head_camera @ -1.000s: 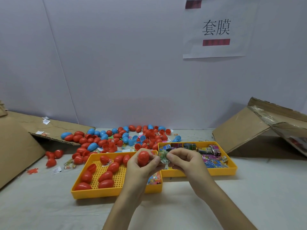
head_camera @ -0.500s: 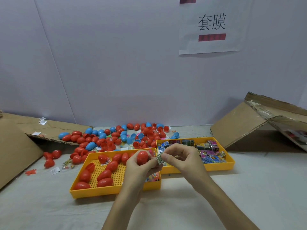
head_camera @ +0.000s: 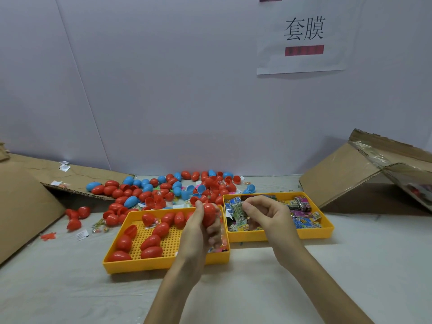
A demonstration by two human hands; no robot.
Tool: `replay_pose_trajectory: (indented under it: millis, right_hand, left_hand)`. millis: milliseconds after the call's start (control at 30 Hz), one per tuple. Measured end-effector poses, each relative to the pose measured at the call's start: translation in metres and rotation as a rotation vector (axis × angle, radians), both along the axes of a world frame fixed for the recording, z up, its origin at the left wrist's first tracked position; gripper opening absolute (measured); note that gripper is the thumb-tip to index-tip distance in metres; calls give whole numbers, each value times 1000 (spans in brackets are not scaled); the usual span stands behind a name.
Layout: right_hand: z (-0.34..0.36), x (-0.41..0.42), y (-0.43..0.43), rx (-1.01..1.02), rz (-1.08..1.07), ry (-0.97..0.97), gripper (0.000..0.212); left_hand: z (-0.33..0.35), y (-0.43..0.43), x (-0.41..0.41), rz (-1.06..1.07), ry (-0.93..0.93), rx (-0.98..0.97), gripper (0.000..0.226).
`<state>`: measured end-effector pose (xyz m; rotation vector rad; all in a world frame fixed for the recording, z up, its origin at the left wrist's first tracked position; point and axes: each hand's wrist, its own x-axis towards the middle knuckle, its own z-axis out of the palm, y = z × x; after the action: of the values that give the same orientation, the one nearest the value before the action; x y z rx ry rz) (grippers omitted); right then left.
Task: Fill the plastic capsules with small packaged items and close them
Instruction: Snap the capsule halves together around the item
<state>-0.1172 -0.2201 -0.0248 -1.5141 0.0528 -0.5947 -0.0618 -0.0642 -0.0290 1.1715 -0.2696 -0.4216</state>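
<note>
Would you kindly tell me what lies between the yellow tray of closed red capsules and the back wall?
In the head view, a loose heap of red and blue capsules lies between that tray and the wall.

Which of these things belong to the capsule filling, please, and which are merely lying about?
In use: left hand gripping red capsule; right hand pinching green packet; packet tray; capsule tray; loose capsule pile.
Lying about: right cardboard box; wall sign; paper slip.
</note>
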Motion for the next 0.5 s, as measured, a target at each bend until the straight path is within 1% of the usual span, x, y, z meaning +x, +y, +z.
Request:
replay_pose_trajectory:
  millis: [200,300,367,467,500]
  right_hand:
    - [-1,0,-1,1,-7,22,7]
    - [-1,0,-1,22,-8,24,6]
    - [0,0,-1,57,-8,27,5]
    - [1,1,-3,146,14,53,6]
    - [1,1,-3,175,30,62,7]
  left_hand:
    - [5,-4,-1,4,63,-173,46]
    - [6,-5,-2,2,56,-200,45]
    - [5,-5,-3,13,38,-192,47]
    - [3,-3,-3,61,-63,-71,57]
    - [2,-3,-3,72,-82,-34,57]
